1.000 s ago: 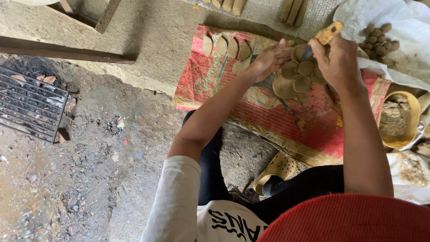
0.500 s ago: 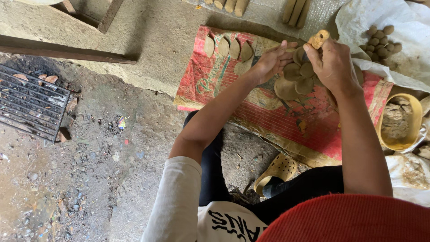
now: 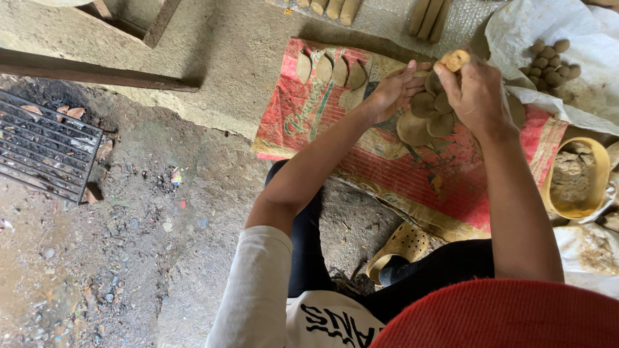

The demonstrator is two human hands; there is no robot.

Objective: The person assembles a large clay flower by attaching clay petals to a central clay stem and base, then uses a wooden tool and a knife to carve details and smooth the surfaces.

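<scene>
Your right hand (image 3: 476, 93) pinches a small yellow tool (image 3: 455, 60), now tipped lower toward the clay piece (image 3: 431, 113) than half a second ago. Your left hand (image 3: 394, 89) lies flat-fingered against that piece's left edge, steadying rather than clasping it. The piece, lumpy discs on a round base, sits mid-way on the red mat (image 3: 335, 113). Flat clay leaves (image 3: 330, 68) line the mat's far edge; clay balls (image 3: 549, 59) lie beyond its right end, a yellow bowl (image 3: 575, 177) nearer you.

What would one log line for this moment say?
left hand: touching clay cluster | right hand: pinching tan clay piece | under them: red mat | beside: clay balls
</scene>
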